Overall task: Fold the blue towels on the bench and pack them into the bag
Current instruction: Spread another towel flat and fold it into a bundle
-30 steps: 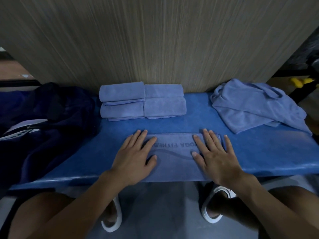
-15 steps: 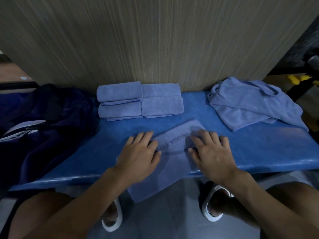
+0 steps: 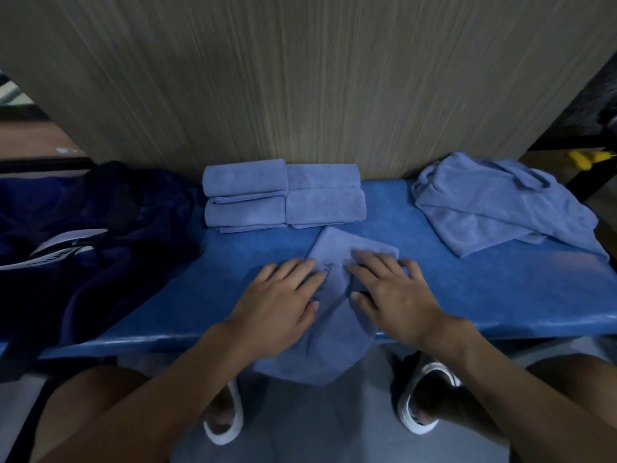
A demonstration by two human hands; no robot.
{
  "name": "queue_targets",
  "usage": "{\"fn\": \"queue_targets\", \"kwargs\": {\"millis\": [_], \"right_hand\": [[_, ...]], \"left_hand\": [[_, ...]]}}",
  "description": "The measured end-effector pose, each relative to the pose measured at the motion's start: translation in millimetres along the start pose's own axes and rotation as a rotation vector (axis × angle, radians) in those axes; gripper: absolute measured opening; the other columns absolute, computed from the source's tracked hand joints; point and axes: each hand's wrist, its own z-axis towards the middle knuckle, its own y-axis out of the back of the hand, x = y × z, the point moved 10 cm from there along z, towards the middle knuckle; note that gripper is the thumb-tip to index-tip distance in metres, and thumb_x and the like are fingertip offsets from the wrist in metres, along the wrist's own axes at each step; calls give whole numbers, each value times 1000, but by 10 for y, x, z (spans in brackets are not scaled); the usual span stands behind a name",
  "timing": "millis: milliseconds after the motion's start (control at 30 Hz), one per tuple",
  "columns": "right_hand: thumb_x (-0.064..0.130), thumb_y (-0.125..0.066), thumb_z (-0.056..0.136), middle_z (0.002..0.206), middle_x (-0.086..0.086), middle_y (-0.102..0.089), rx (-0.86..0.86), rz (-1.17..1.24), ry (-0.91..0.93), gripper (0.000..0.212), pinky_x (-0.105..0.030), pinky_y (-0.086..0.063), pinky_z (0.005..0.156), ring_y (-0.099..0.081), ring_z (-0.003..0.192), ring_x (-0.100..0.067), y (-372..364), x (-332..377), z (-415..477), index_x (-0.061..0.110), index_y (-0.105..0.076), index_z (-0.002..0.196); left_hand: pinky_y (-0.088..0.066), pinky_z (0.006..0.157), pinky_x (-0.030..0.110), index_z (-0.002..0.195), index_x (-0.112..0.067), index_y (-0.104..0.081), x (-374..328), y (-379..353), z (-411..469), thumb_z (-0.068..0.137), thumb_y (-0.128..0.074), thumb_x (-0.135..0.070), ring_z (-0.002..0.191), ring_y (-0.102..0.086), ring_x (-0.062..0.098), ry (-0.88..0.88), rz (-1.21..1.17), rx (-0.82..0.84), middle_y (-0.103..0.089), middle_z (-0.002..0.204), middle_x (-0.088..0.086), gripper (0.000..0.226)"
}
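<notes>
A half-folded blue towel [image 3: 334, 315] lies lengthwise across the blue bench [image 3: 467, 295], its near end hanging over the front edge. My left hand [image 3: 283, 302] rests flat on its left side and my right hand [image 3: 390, 295] rests flat on its right side, fingers spread. Several folded blue towels [image 3: 283, 195] are stacked at the back against the wall. A heap of unfolded blue towels [image 3: 500, 208] lies at the right end. The dark navy bag [image 3: 100, 245] sits at the bench's left end.
A wood-grain wall [image 3: 300, 78] stands right behind the bench. My knees and white slippers [image 3: 424, 396] are below the front edge. A yellow object [image 3: 582, 159] shows at the far right.
The towel under my hands has turned from lying sideways along the bench to pointing away from me, its near end now hanging off the edge. Both hands have come closer together.
</notes>
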Motion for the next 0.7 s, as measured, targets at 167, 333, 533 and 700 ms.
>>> {"fn": "queue_targets", "kwargs": {"millis": [167, 333, 533, 700], "right_hand": [[46, -38, 87, 134, 4, -57, -46, 48, -4, 47, -39, -32, 92, -55, 118, -16, 4, -7, -48, 25, -61, 122], [35, -33, 93, 151, 10, -40, 6, 224, 127, 46, -31, -15, 111, -34, 140, -10, -82, 142, 222, 27, -53, 134], [32, -62, 88, 112, -2, -56, -199, 383, -295, 28, -40, -34, 86, -49, 107, -27, 46, -346, 331, 19, -59, 112], [38, -66, 86, 80, 8, -50, -132, 427, -386, 29, -34, -26, 75, -47, 80, -18, -50, -516, 536, 25, -42, 78]], "left_hand": [[-41, 97, 38, 129, -19, -60, 9, -121, -34, 96, -33, -43, 118, -55, 17, -2, -48, 40, -58, 131, -5, 49], [-34, 83, 36, 94, -25, -64, 239, -2, -7, 94, -38, -41, 86, -56, 17, 128, -117, -67, -53, 92, -9, 30], [-34, 95, 36, 119, -21, -60, 918, -248, 9, 92, -54, -53, 110, -47, 18, 607, -415, -96, -53, 113, -5, 43], [-31, 90, 31, 101, -26, -62, 1020, -313, 249, 89, -57, -57, 102, -51, 13, 660, -509, -99, -55, 101, -11, 34]]}}
